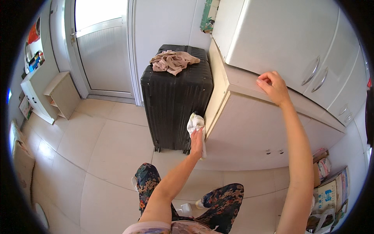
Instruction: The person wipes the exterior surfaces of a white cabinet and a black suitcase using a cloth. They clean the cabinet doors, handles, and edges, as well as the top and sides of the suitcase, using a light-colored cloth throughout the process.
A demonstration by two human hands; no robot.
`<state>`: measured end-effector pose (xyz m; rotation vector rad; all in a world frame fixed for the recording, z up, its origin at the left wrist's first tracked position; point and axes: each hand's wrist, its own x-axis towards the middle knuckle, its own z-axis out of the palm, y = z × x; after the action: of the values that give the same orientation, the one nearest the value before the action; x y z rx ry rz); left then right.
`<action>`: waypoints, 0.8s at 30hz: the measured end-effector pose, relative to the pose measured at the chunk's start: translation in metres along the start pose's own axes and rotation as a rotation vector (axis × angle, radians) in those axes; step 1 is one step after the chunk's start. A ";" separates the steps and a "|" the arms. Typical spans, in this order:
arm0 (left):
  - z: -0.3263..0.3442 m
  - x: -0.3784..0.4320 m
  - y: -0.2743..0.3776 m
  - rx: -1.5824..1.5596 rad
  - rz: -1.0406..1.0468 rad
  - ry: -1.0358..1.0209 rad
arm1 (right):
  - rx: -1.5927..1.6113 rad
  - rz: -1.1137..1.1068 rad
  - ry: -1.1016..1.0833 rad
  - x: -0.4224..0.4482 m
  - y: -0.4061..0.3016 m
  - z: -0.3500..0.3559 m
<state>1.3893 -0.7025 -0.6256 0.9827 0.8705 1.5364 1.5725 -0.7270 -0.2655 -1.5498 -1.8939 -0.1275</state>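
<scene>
My left hand (197,142) grips a white cloth (195,121) at the lower left edge of the pale cabinet (248,128). The cloth is bunched at the top, and a strip of it hangs beside the wrist. Right beside it stands an upright black ribbed suitcase (176,99) on small wheels. A crumpled pinkish-brown cloth (175,60) lies on the suitcase top. My right hand (274,87) is at the cabinet's narrow ledge (245,77), fingers loosely curled with nothing visible in them. Whether its fingertips touch the ledge I cannot tell.
White upper cupboards (277,35) with metal handles sit above the ledge. A metal-framed door (102,55) and a small open shelf unit (62,93) stand at the left. Bags and a cardboard box (317,174) crowd the lower right. A white plastic object (184,209) lies between my legs.
</scene>
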 end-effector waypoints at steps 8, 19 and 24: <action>0.062 0.039 0.196 0.029 0.570 -0.175 | 0.004 0.010 -0.031 -0.001 0.004 0.003; 0.009 0.007 0.027 0.569 0.395 0.209 | 0.037 0.046 -0.031 0.000 -0.006 0.002; 0.029 0.020 0.084 0.101 0.249 -0.054 | 0.023 -0.005 -0.023 0.003 0.001 0.000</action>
<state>1.3819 -0.6956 -0.5351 1.2378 0.8170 1.6791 1.5730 -0.7244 -0.2643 -1.5379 -1.9104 -0.0902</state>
